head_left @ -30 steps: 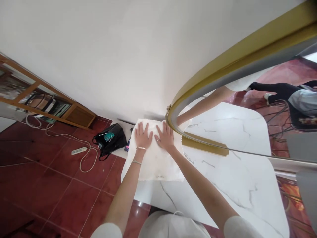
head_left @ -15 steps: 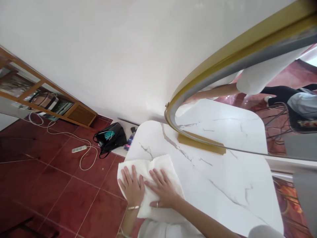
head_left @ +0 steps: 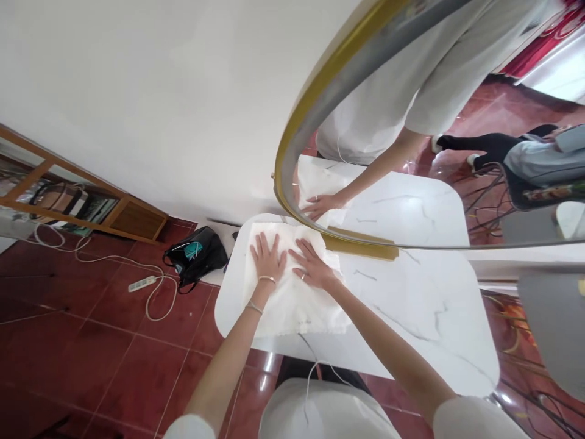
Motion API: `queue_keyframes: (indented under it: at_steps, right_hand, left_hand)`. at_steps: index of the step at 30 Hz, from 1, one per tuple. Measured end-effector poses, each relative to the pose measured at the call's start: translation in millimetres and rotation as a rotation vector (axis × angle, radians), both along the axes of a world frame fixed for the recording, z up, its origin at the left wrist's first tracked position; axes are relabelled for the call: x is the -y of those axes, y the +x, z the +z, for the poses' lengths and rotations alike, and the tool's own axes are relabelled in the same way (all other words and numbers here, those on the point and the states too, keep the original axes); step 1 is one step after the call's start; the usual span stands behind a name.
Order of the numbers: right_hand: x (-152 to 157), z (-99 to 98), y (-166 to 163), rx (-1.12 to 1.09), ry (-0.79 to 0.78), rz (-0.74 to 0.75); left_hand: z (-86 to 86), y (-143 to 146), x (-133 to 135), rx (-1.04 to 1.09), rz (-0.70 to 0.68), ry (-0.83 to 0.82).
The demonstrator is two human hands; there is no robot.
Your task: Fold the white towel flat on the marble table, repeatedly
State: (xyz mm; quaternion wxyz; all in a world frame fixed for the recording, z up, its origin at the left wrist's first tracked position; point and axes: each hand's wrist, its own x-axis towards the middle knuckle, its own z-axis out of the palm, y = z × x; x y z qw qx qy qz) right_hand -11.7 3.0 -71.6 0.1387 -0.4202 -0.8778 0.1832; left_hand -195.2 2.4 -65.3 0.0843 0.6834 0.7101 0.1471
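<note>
A white cloth lies spread over the left end of a white marble-patterned table. My left hand rests flat on the cloth with its fingers spread, near the far left corner. Beside it, my right hand also presses flat on the cloth, fingers apart, a ring on one finger. Close beyond my right hand stands a large round mirror with a gold frame, set on a gold base on the table. My right arm and part of the cloth are reflected in the glass.
On the red tiled floor to the left are a black bag, a white power strip with its cord, and a wooden cabinet. A white wall rises behind the table. A seated person shows in the mirror.
Both hands have slid away from me across the table towards the wall, and the cloth has moved with them. The view has shifted, showing more of my arms and reflection.
</note>
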Motion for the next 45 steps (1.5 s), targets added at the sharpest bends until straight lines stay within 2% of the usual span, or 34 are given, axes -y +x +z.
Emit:
queue_keyframes:
  at_steps: [2, 4, 7, 9, 11, 14, 18, 20, 23, 27, 30, 33, 37, 41, 45]
  right_hand:
    - [19.4, 1.9, -12.7, 0.005, 0.02, -0.067]
    - [48.3, 5.1, -29.3, 0.007, 0.037, -0.088]
    - [94.5, 11.1, -52.1, -0.002, 0.016, 0.001]
    - [116.3, 14.4, -61.4, -0.027, 0.0, 0.094]
    - [125.6, 15.6, -64.4, -0.057, 0.0, 0.16]
    - [118.2, 12.1, -56.5, -0.068, 0.016, 0.174]
    - [97.9, 1.2, -14.7, -0.046, 0.068, 0.039]
    - [94.9, -3.1, 22.6, -0.024, 0.109, -0.07]
    - [104.0, -4.7, 92.0, 0.035, 0.166, -0.242]
    - [134.4, -2.0, 172.0, 0.126, 0.212, -0.449]
    - [158.6, -2.0, 192.9, 0.154, 0.23, -0.573]
    - [174.3, -3.5, 175.2, 0.133, 0.235, -0.627]
    - [178.8, -3.6, 117.4, 0.067, 0.192, -0.54]
    - [174.0, 5.3, 60.3, 0.016, 0.08, -0.338]
    - [175.9, 20.2, 36.3, -0.026, -0.094, -0.04]
  left_hand:
    - [2.7, -15.6, 29.1, -0.019, -0.059, 0.008]
    - [5.0, -33.5, 69.9, -0.051, -0.051, 0.018]
    - [5.9, -57.3, 132.2, -0.087, 0.035, 0.037]
    - [4.2, -67.6, 163.0, -0.113, 0.097, 0.054]
    - [1.6, -71.6, 179.5, -0.144, 0.145, 0.067]
    - [-0.7, -63.4, 176.3, -0.175, 0.168, 0.075]
    - [-0.3, -21.1, 138.6, -0.171, 0.053, 0.051]
    - [-0.7, 15.1, 117.2, -0.152, -0.033, 0.03]
    - [-2.3, 84.8, 94.7, -0.096, -0.176, -0.003]
    - [-2.8, 174.1, 92.7, -0.01, -0.335, -0.008]
    - [-2.3, 203.0, 105.6, 0.026, -0.412, 0.001]
    - [-3.2, 187.5, 120.8, 0.013, -0.447, 0.005]
    - [-5.4, 125.0, 139.6, -0.061, -0.372, 0.031]
    - [-4.4, 63.1, 159.0, -0.148, -0.207, 0.065]
    - [-5.6, 33.7, 179.2, -0.175, -0.077, 0.089]
